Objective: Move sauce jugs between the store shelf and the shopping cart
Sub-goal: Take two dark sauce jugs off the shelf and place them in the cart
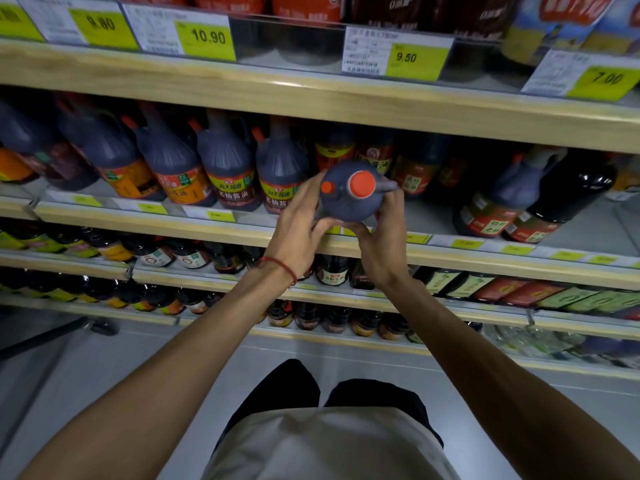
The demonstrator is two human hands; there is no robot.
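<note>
Head view: left hand (298,226) and right hand (381,245) clamp one dark soy sauce jug (348,206) from either side, orange cap (362,183) facing the camera. The jug is held at the middle shelf (138,224) front edge, just right of the matching jugs (228,168); contact with the shelf can't be told.

Upper shelf rail (311,95), yellow price tags:
- 9.80 tag (100,24), 10 o'clock, far out.
- 10.90 tag (207,37), 11 o'clock.
- 9.50 tag (406,57), 1 o'clock.
- 7.00 tag (606,77), 2 o'clock.

Two shelved jugs (230,174), 10 o'clock near centre: labels read 海天酱油, 老抽酱油.

Lower tags illegible.
</note>
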